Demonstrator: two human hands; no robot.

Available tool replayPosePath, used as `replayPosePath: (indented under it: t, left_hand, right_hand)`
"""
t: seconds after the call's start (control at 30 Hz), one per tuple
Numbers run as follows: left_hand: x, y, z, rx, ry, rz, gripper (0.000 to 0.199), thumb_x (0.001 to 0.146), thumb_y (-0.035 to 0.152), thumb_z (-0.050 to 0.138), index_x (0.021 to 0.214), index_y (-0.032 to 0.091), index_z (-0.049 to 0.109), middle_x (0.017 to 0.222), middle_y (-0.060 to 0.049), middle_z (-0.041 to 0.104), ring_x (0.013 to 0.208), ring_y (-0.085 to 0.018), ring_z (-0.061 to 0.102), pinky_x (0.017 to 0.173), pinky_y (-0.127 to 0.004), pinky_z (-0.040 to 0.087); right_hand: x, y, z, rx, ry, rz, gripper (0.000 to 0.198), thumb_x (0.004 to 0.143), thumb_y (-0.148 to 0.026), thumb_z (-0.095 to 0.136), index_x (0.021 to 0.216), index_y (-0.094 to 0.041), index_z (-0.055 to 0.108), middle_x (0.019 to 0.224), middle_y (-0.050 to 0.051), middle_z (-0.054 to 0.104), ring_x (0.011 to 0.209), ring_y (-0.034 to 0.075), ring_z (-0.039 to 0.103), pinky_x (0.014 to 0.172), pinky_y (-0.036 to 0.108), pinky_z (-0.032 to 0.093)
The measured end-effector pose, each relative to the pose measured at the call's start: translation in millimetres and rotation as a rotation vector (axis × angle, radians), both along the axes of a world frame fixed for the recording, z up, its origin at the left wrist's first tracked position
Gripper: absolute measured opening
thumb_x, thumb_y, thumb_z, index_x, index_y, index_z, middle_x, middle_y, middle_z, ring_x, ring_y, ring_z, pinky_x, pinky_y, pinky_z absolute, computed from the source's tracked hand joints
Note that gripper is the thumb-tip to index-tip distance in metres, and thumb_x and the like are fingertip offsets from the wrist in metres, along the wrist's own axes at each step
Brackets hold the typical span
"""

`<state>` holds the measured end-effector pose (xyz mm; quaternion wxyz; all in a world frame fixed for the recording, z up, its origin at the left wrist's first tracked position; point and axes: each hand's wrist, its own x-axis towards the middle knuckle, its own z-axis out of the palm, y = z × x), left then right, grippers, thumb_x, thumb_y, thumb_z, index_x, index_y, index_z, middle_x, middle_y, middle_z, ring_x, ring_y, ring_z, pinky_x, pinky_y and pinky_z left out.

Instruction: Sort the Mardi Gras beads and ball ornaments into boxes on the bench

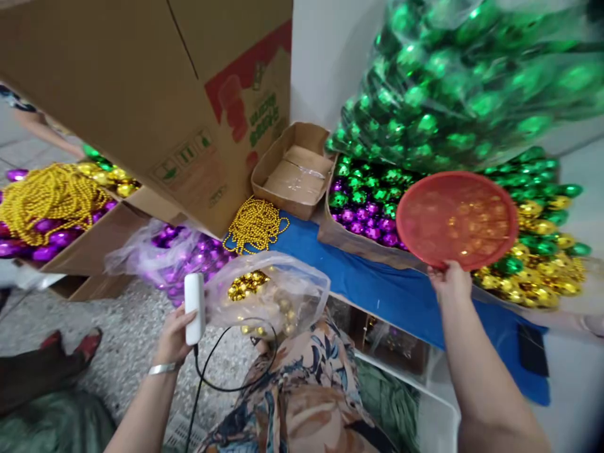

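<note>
A white power bank-like block (194,308) with a black cable (221,389) running from its lower end is gripped in my left hand (175,336), fingers wrapped round it. Out to the right, my right hand (452,281) pinches the near rim of a shallow red plastic basket (455,217). The basket is over shiny green, purple and gold balls (533,286), and gold shows faintly through it. Below and between my hands lies a clear plastic bag (302,283) with gold balls inside.
A large cardboard box (141,94) rises at the left. A shallow cardboard tray (297,179) and gold bead strings (259,223) are on the blue cloth (344,264). Bagged green balls (425,107) stand behind; a dark phone-like slab (533,350) lies right. Another person's arm (50,133) shows far left.
</note>
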<state>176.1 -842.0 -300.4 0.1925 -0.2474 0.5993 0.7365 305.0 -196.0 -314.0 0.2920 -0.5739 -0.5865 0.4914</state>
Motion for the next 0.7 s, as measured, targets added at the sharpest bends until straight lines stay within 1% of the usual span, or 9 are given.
replayPosePath:
  t: [0.1, 0.13, 0.2, 0.3, 0.37, 0.47, 0.53, 0.6, 0.7]
  left_hand:
    - [-6, 3, 1.8, 0.027, -0.004, 0.001, 0.051, 0.040, 0.029, 0.088, 0.084, 0.010, 0.071, 0.066, -0.004, 0.068, 0.049, -0.013, 0.057, 0.043, -0.020, 0.047]
    - [-7, 2, 3.6, 0.041, -0.004, 0.000, 0.051, 0.040, 0.028, 0.087, 0.085, 0.010, 0.071, 0.065, -0.004, 0.067, 0.049, -0.013, 0.057, 0.044, -0.021, 0.047]
    - [-9, -1, 8.1, 0.074, 0.006, -0.006, 0.054, 0.040, 0.027, 0.086, 0.089, 0.009, 0.071, 0.067, -0.005, 0.068, 0.050, -0.013, 0.057, 0.045, -0.021, 0.048]
    - [-13, -10, 14.8, 0.100, 0.024, 0.000, 0.058, 0.041, 0.026, 0.085, 0.095, 0.009, 0.071, 0.070, -0.005, 0.069, 0.050, -0.013, 0.057, 0.045, -0.022, 0.049]
    - [-14, -19, 18.3, 0.096, 0.033, 0.017, 0.056, 0.041, 0.027, 0.085, 0.093, 0.010, 0.071, 0.069, -0.005, 0.069, 0.049, -0.013, 0.056, 0.044, -0.022, 0.049]
    - [-11, -32, 22.8, 0.108, 0.048, 0.033, 0.052, 0.043, 0.029, 0.084, 0.090, 0.010, 0.072, 0.072, -0.007, 0.071, 0.054, -0.016, 0.060, 0.046, -0.024, 0.051]
    - [-8, -38, 25.4, 0.129, 0.046, 0.037, 0.051, 0.046, 0.031, 0.083, 0.091, 0.011, 0.072, 0.077, -0.008, 0.072, 0.061, -0.020, 0.064, 0.052, -0.028, 0.056]
    - [-6, -44, 27.1, 0.141, 0.026, 0.048, 0.049, 0.046, 0.031, 0.081, 0.090, 0.010, 0.071, 0.081, -0.010, 0.073, 0.068, -0.025, 0.068, 0.057, -0.033, 0.059]
    - [-7, -61, 28.5, 0.120, 0.005, 0.143, 0.046, 0.045, 0.025, 0.078, 0.088, 0.012, 0.070, 0.079, -0.010, 0.073, 0.076, -0.029, 0.070, 0.061, -0.036, 0.061]
  right_hand:
    - [27, -62, 21, 0.013, 0.146, 0.146, 0.072, 0.069, -0.035, 0.070, 0.136, -0.046, 0.044, 0.129, 0.011, 0.062, 0.070, 0.017, 0.066, 0.058, 0.037, 0.052]
    - [36, -86, 28, 0.095, 0.138, 0.239, 0.077, 0.066, -0.036, 0.073, 0.137, -0.044, 0.044, 0.130, 0.011, 0.062, 0.077, 0.020, 0.068, 0.060, 0.038, 0.054]
    - [52, -136, 38, 0.352, 0.002, 0.432, 0.072, 0.070, -0.041, 0.072, 0.137, -0.032, 0.050, 0.125, 0.016, 0.064, 0.085, 0.025, 0.070, 0.065, 0.040, 0.057]
    - [58, -205, 35, 0.662, -0.208, 0.880, 0.057, 0.083, -0.038, 0.059, 0.138, -0.022, 0.055, 0.126, 0.017, 0.064, 0.091, 0.025, 0.070, 0.074, 0.038, 0.060]
    - [45, -245, 16, 0.781, -0.275, 1.158, 0.051, 0.088, -0.029, 0.052, 0.139, -0.026, 0.056, 0.134, 0.015, 0.060, 0.098, 0.024, 0.069, 0.079, 0.036, 0.060]
    - [-2, -304, -33, 0.850, -0.425, 1.346, 0.053, 0.090, -0.018, 0.042, 0.138, -0.033, 0.058, 0.148, 0.014, 0.047, 0.093, 0.026, 0.070, 0.077, 0.040, 0.061]
    - [-45, -346, -71, 0.792, -0.495, 1.464, 0.060, 0.090, -0.012, 0.035, 0.140, -0.038, 0.055, 0.152, 0.013, 0.041, 0.091, 0.027, 0.069, 0.076, 0.044, 0.060]
    - [-86, -387, -104, 0.701, -0.496, 1.589, 0.067, 0.089, -0.007, 0.029, 0.141, -0.042, 0.052, 0.153, 0.012, 0.040, 0.102, 0.031, 0.065, 0.082, 0.052, 0.058]
    - [-122, -427, -137, 0.552, -0.465, 1.675, 0.071, 0.087, -0.004, 0.028, 0.140, -0.043, 0.052, 0.150, 0.013, 0.042, 0.117, 0.036, 0.054, 0.089, 0.065, 0.050]
